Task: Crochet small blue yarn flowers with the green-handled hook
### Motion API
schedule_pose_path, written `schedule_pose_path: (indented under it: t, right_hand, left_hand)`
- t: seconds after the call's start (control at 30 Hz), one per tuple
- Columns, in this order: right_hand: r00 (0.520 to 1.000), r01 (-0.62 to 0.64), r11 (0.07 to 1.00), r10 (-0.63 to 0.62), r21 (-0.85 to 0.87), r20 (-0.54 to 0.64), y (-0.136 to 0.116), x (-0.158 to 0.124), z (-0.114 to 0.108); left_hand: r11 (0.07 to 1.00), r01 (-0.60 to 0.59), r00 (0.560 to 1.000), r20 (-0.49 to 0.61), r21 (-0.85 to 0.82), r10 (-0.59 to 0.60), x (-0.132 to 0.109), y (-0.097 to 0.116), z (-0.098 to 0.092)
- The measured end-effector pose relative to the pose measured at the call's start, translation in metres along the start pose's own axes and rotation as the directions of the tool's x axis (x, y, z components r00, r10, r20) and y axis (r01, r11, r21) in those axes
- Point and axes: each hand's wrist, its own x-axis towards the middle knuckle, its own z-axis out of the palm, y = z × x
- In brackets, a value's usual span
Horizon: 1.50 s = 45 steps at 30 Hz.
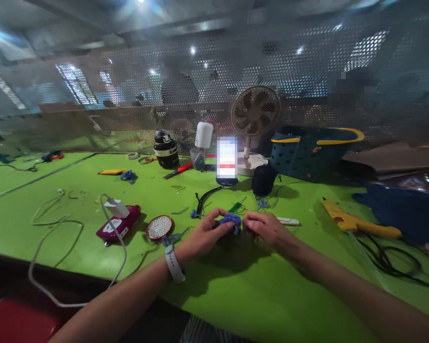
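Both my hands meet over the green table [236,295] near its middle. My left hand [205,233], with a white wristband, is closed and pinches a small blue crocheted piece [231,221]. My right hand [264,227] is closed just to the right of it, fingertips against the same piece. Blue yarn runs back from my hands to a dark ball of yarn [263,180]. A green crochet hook [236,206] lies just behind my hands.
A round tin of pearl beads [159,227] and a magenta device with a white charger [118,220] lie left. A phone [226,160], fan [254,114], dark basket [311,150] stand behind. A yellow glue gun [357,223] and black cables [389,259] lie right.
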Motion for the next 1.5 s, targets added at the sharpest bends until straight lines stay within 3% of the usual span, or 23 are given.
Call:
schedule_pose_path:
  t: [0.07,0.2,0.37,0.5,0.6,0.77,1.0,1.2,1.37,1.5]
  right_hand:
    - [0.996,-0.067,0.994,0.062,0.082,0.068,0.002,0.000,-0.002]
    - [0.982,-0.129,0.981,0.105,0.145,0.158,0.005,-0.003,0.002]
    - [0.988,-0.134,0.989,0.128,0.070,0.086,0.002,-0.003,0.007]
    - [0.999,-0.025,1.000,0.025,-0.015,0.023,0.006,-0.001,0.007]
    - [0.998,-0.044,0.998,0.045,0.049,-0.031,0.011,0.002,0.005]
    - [0.989,-0.148,0.978,0.150,0.149,-0.002,0.013,0.004,0.000]
    - [0.984,-0.176,0.969,0.173,0.173,0.030,0.007,0.003,0.003]
    - [0.983,-0.185,0.976,0.185,0.113,0.012,0.005,0.002,0.013]
    - [0.957,-0.289,0.928,0.285,0.236,0.053,0.006,0.007,-0.002]
    - [0.967,-0.255,0.920,0.251,0.298,0.054,0.008,0.022,-0.014]
  left_hand:
    - [0.999,-0.013,1.000,-0.029,-0.051,0.011,0.000,0.000,0.000]
    - [0.997,-0.047,0.997,-0.059,0.065,0.051,-0.003,0.005,0.001]
    - [0.987,-0.040,0.999,-0.003,0.155,0.041,-0.003,0.006,0.000]
    - [0.989,-0.033,0.999,-0.013,0.147,0.036,0.000,0.000,-0.002]
    - [1.000,-0.015,1.000,-0.020,0.017,0.015,0.002,-0.001,-0.004]
    - [0.928,0.182,0.976,-0.056,-0.327,-0.211,0.007,0.003,-0.006]
    - [0.999,-0.009,0.989,-0.146,-0.043,0.003,0.009,-0.001,-0.002]
    - [0.981,-0.058,0.960,-0.258,0.183,0.105,0.007,-0.001,0.000]
    - [0.998,0.002,0.967,-0.255,-0.059,-0.017,0.006,0.004,-0.006]
    - [0.989,0.044,0.966,-0.246,-0.141,-0.078,0.004,0.016,-0.008]
